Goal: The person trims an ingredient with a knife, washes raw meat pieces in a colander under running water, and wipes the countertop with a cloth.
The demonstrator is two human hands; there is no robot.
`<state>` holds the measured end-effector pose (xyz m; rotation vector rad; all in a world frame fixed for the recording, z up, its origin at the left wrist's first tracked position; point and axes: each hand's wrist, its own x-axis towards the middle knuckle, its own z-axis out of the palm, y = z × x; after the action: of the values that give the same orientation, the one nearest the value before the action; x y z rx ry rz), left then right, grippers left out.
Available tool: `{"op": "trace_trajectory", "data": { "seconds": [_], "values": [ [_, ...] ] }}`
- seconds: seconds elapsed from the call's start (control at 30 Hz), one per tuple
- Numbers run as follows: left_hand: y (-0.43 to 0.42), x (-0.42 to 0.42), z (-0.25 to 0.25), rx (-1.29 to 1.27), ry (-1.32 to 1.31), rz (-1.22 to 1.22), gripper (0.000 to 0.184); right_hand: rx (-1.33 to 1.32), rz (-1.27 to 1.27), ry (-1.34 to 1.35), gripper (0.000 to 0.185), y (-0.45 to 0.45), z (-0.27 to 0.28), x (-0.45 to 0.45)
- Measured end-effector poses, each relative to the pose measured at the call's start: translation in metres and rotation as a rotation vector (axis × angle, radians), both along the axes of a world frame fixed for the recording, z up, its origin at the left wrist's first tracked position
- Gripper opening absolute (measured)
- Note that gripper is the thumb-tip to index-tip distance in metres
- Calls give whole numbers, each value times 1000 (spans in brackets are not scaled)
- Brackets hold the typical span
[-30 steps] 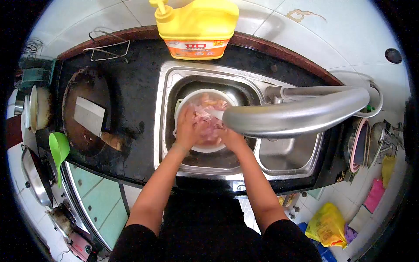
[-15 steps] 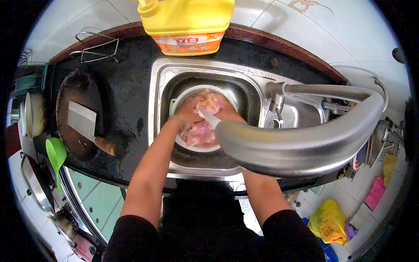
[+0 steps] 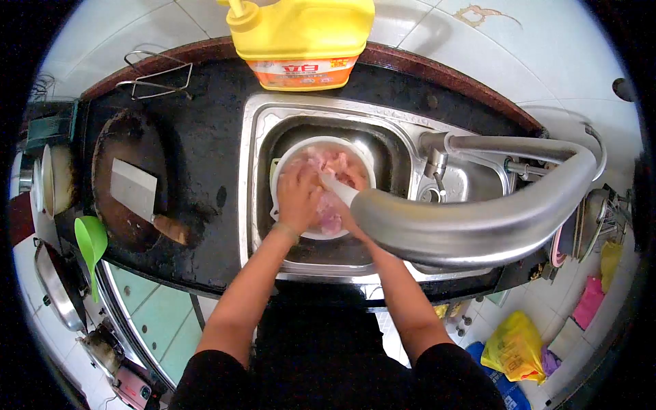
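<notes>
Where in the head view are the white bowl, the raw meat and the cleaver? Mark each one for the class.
White bowl (image 3: 328, 140): head view, on its far rim.
Raw meat (image 3: 331, 218): head view, on a pink piece in the bowl's nearer half.
Cleaver (image 3: 133, 189): head view, on its blade.

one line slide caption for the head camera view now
Left hand on raw meat in a white bowl inside a steel sink, the right hand mostly hidden behind the faucet.

Brought left hand (image 3: 299, 199) into fuller view since half a second ago, over meat (image 3: 331, 220) near left edge of white bowl (image 3: 275, 183).
</notes>
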<state>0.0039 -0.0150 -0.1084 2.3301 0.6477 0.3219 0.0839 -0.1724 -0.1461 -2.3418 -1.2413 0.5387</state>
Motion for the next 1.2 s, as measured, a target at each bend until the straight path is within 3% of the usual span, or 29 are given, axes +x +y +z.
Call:
{"op": "trace_trajectory", "data": {
  "seconds": [0.03, 0.07, 0.1, 0.17, 0.23, 0.33, 0.37, 0.4, 0.47, 0.5, 0.53, 0.6, 0.67, 0.7, 0.8, 0.83, 0.93, 1.0, 1.03, 1.1, 1.13, 1.2],
  "values": [
    [-10, -8, -34, 243, 70, -36, 44, 62, -8, -219, 48, 14, -7, -6],
    [-14, -9, -53, 237, 72, -42, 44, 99, -18, -345, 49, 23, -8, -8],
    [-19, -9, -67, 273, 159, -13, 44, 89, -21, -339, 49, 28, -5, -11],
    [-19, -6, -61, 311, 250, 15, 44, -153, -218, 27, 51, 40, 9, -13],
    [-11, 0, -37, 137, 303, -58, 43, -139, -220, 51, 50, 41, 0, -13],
    [-21, 5, -44, 93, 431, 48, 45, -150, -242, 59, 50, 40, -14, -13],
    [-17, 8, -50, -88, 347, 85, 44, -166, -261, 53, 51, 41, -18, -14],
    [-19, 8, -55, -91, 347, 84, 44, -169, -261, 52, 51, 42, -23, -13],
    [-23, 9, -60, 204, 323, 148, 41, -76, -230, -22, 48, 45, -28, -9],
    [-21, 9, -61, 200, 325, 149, 41, -80, -228, -20, 48, 47, -28, -7],
    [-16, 8, -64, 244, 395, 86, 38, -54, -434, 390, 46, 54, -12, -2],
    [-8, 15, -58, 290, 462, 25, 35, -24, -629, 802, 46, 62, -8, 1],
    [5, 30, -34, 127, 443, -10, 29, -68, -675, 766, 51, 64, -33, -2],
    [8, 34, -45, 125, 440, -9, 29, -83, -691, 753, 53, 64, -52, -5],
    [20, 36, -87, 63, 347, 2, 26, 91, -447, 507, 45, 59, -40, 17],
    [29, 37, -82, 47, 259, -148, 25, 163, -358, 415, 43, 59, -30, 30],
    [34, 38, -39, 107, 113, -250, 34, 249, -188, 256, 36, 42, -34, 42],
    [34, 24, -53, -83, 43, -212, 36, 117, -82, 262, 42, 14, -65, 28],
    [28, 10, -10, -451, 117, -90, 42, 54, -25, 263, 45, 4, -79, 21],
    [24, -15, -9, -100, 116, -295, 63, -75, 77, 262, 52, -11, -93, 7],
    [17, -30, -19, 38, 199, -334, 82, -136, 116, 277, 55, -9, -71, 2],
    [4, -35, -32, 96, 372, -328, 88, -258, 163, 289, 62, 3, -27, -7]
  ]
}}
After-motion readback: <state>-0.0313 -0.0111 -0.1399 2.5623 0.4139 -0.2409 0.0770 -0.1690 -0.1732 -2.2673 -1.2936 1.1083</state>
